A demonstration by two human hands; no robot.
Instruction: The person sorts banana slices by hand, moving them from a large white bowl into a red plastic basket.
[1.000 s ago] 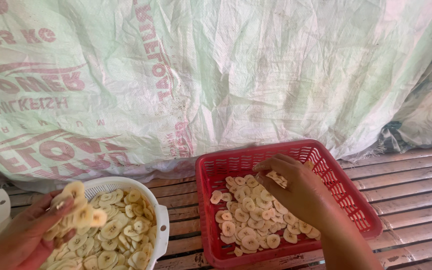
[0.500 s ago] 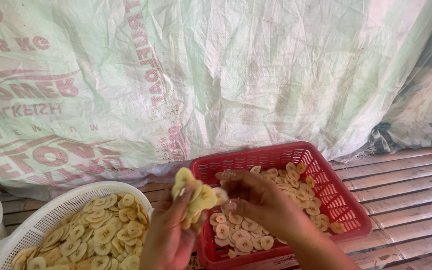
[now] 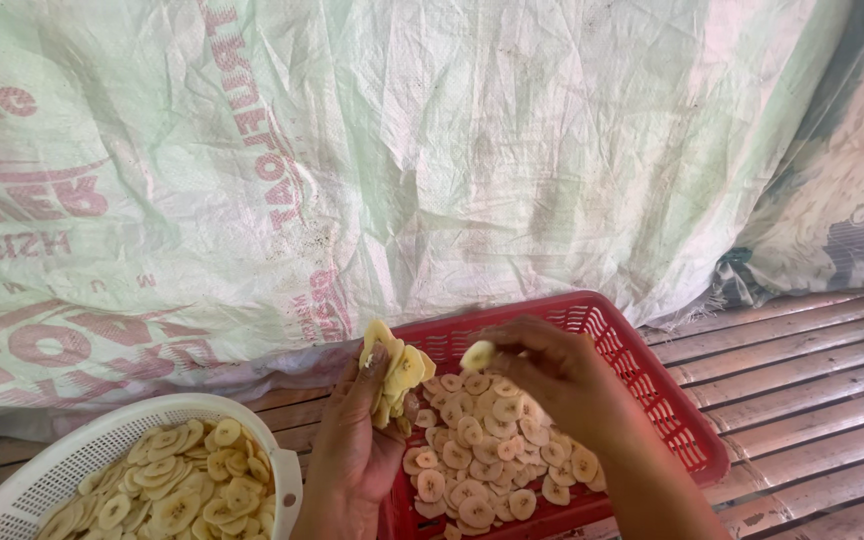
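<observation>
Left hand (image 3: 357, 440) grips a stack of banana slices (image 3: 395, 372); right hand (image 3: 542, 370) pinches one slice (image 3: 477, 354) above the red basket (image 3: 652, 390), fanned for picking off.

Pale yellow banana slices (image 3: 397, 372) fan out in the left hand (image 3: 352, 450), while the right hand (image 3: 552, 375) pinches one cream-coloured slice (image 3: 477, 354). Below them, a bright red basket (image 3: 652, 385) with a lattice of small holes holds beige rounds with darker centres (image 3: 477, 460). At near left, a white perforated basket (image 3: 72, 450) carries more yellow slices. Behind hangs a whitish woven tarp (image 3: 512, 140) with faded red print and green tinges. The slatted floor (image 3: 812, 360) is weathered brown.
</observation>
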